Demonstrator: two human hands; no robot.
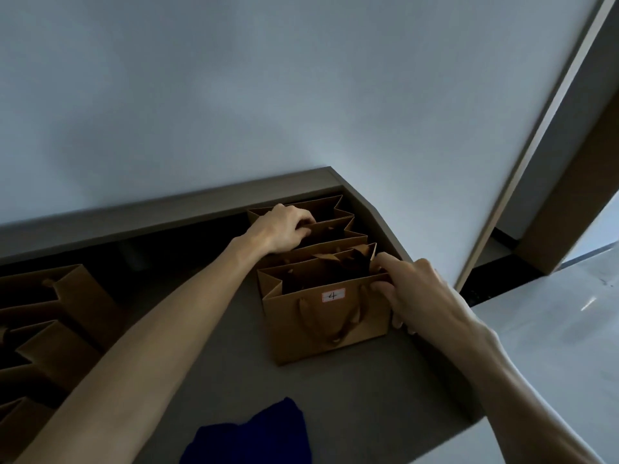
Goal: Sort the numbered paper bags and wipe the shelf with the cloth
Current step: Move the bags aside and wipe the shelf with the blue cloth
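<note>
A row of brown paper bags stands on the grey shelf (214, 333) at the right. The nearest bag (321, 326) carries a white label with the number 4. My right hand (418, 296) grips this bag's right edge. Behind it stand more bags (331, 229), their numbers hidden. My left hand (284, 231) pinches the top rim of one of the far bags. A dark blue cloth (258, 437) lies crumpled at the shelf's front edge.
Several more brown paper bags (50, 316) stand along the left side of the shelf. A white wall rises behind. A door frame (536, 145) runs diagonally at the right, with a pale surface (552, 329) below it.
</note>
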